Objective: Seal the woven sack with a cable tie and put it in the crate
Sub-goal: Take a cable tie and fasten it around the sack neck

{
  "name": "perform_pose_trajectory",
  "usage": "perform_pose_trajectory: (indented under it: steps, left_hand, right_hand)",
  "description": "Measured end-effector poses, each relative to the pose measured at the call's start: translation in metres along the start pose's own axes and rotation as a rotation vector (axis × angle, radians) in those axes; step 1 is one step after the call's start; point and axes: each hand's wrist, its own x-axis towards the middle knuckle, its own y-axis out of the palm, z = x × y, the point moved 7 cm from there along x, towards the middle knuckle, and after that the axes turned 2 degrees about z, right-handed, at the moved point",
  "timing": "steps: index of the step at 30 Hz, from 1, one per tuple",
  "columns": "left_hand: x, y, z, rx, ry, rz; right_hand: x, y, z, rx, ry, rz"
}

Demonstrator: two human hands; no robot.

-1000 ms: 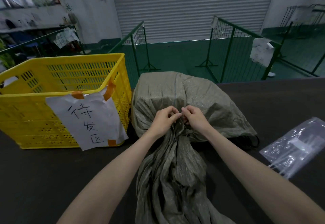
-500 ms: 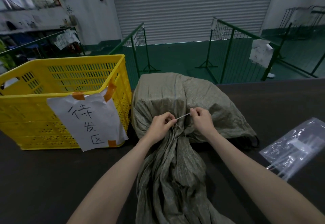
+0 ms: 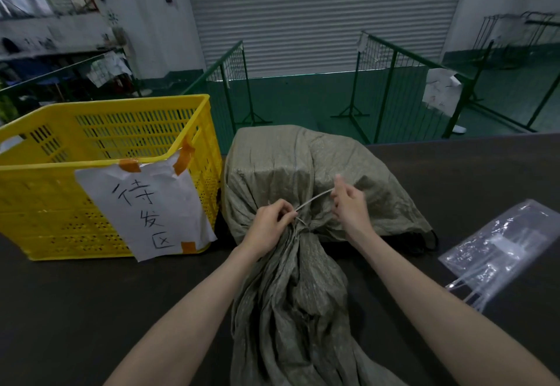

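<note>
A grey-green woven sack (image 3: 291, 170) lies on the dark table, its bulky body at the back and its bunched neck trailing toward me. A thin white cable tie (image 3: 313, 200) loops the neck and stretches up to the right. My left hand (image 3: 269, 226) pinches the tie at the gathered neck. My right hand (image 3: 348, 202) grips the tie's free tail, held taut above the sack. The yellow slatted crate (image 3: 100, 164) stands to the left of the sack, open on top, with a white handwritten paper label taped to its front.
A clear plastic bag (image 3: 500, 252) holding more ties lies on the table at the right. Green wire fence panels (image 3: 403, 88) stand beyond the table's far edge, before a grey roller door. Dark table surface (image 3: 75, 310) stretches in front of the crate.
My right hand has pulled the tie's tail away from the neck, up and to the right, so more of the tail shows. My left hand has stayed at the neck.
</note>
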Motion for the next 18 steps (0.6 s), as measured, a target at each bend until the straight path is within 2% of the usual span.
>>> perform_pose_trajectory:
  steps: [3,6,10,18]
  left_hand:
    - [-0.004,0.001,-0.012,0.013,0.074,-0.009]
    - [-0.007,0.001,-0.014,0.027,0.097,-0.008]
    - [-0.009,0.002,-0.004,0.032,0.081,0.029]
    - [-0.011,0.004,-0.002,0.150,0.107,0.083]
  right_hand:
    - [-0.006,0.010,-0.004,-0.103,-0.013,-0.012]
    - [-0.010,0.024,-0.009,-0.241,0.001,0.055]
    - [-0.021,0.031,0.001,-0.387,-0.117,0.082]
    - [-0.023,0.003,0.011,-0.378,-0.156,-0.057]
